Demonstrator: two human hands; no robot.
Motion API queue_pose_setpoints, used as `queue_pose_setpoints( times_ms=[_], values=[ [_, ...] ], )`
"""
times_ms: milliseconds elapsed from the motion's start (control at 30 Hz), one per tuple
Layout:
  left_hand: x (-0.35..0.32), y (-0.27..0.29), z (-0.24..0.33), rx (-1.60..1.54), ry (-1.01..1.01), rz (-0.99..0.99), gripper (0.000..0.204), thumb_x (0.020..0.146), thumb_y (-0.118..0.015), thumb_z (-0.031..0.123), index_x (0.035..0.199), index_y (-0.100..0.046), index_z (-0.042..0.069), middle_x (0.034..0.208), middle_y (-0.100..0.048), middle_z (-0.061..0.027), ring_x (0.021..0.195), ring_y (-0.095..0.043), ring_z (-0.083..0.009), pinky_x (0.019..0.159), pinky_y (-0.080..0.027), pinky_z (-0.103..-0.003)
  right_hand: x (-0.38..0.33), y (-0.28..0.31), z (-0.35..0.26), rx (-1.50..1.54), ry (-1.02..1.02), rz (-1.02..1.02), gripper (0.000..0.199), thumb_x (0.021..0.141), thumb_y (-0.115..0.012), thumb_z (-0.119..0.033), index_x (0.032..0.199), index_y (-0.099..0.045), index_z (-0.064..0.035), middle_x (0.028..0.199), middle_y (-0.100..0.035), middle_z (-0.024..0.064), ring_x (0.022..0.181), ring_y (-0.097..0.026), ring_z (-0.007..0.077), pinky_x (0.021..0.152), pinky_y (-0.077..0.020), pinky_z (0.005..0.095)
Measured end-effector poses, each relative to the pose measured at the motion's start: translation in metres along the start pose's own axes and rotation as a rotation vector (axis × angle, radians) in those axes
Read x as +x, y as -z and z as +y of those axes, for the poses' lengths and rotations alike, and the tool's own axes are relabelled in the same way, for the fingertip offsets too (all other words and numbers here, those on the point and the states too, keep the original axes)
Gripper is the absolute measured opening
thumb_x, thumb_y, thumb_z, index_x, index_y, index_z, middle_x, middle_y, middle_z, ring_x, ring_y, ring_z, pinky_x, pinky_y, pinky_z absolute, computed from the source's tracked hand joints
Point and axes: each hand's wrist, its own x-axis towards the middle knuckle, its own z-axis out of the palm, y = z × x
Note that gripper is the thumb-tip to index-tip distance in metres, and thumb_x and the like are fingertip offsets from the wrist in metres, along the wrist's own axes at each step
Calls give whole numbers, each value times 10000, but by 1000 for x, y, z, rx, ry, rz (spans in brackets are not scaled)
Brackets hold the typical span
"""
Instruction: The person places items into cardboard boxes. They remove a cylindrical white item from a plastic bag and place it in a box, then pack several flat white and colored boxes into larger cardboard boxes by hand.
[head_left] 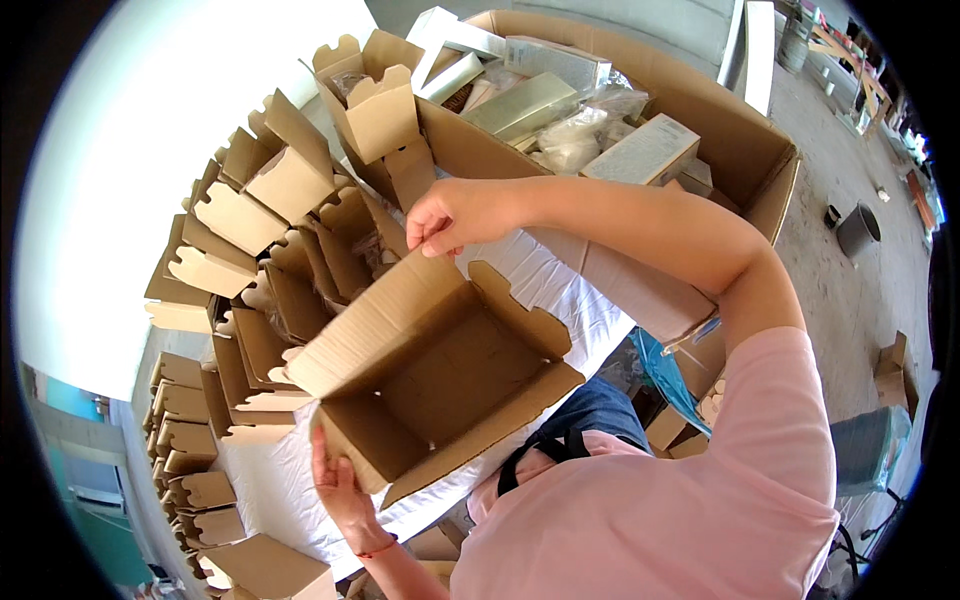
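Note:
An open brown cardboard box (470,445) with notched flaps is tilted above the white cloth, and no contents show inside it. My left hand (345,492) grips its near left end, with the thumb on the outer wall and the other fingers partly hidden behind. At the far side, my right hand (462,215) pinches the upper edge of the box's raised lid, its fingers closed together. Just beyond that hand stands another open box (380,115) with scalloped flaps.
Rows of similar open boxes (290,185) line the left side on the white cloth (270,480). A large carton (640,290) at the back right holds silvery boxes (645,152) and plastic bags (575,140). A dark bucket (858,230) stands on the floor at right.

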Motion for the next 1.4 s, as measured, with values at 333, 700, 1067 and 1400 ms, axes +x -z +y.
queue_pose_setpoints(
  times_ms=[333,700,1067,1400],
  values=[
    [29,-26,56,1038,-215,-294,658,804,-659,145,1381,-359,47,1341,-458,-187,1287,-396,-290,1087,-210,-466,11,-23,20,-416,482,301,336,806,-512,-2,1114,-629,-69,851,-641,116,725,-575,207,684,-451,345],
    [26,-63,32,1550,-307,-269,889,718,-687,474,1444,-285,154,1464,-288,-170,1358,-255,-332,1108,-43,-533,5,-11,7,-527,317,145,318,779,-536,-40,1079,-642,-56,1042,-649,155,938,-609,326,830,-469,412],
    [18,-67,18,1412,-377,-122,745,792,-582,202,1456,-250,142,1356,-398,-163,1274,-348,-333,1096,-116,-492,-82,126,-27,-969,-12,711,342,843,-630,-269,1138,-618,-97,914,-665,136,845,-634,242,784,-499,362],
    [17,-76,9,1119,-431,-186,616,843,-447,125,1431,-282,51,1425,-328,-191,1306,-300,-357,1088,-186,-447,-258,194,190,-818,-1042,687,740,827,-521,-608,1296,-478,-37,1283,-492,246,1064,-568,363,909,-442,417]
  ],
)
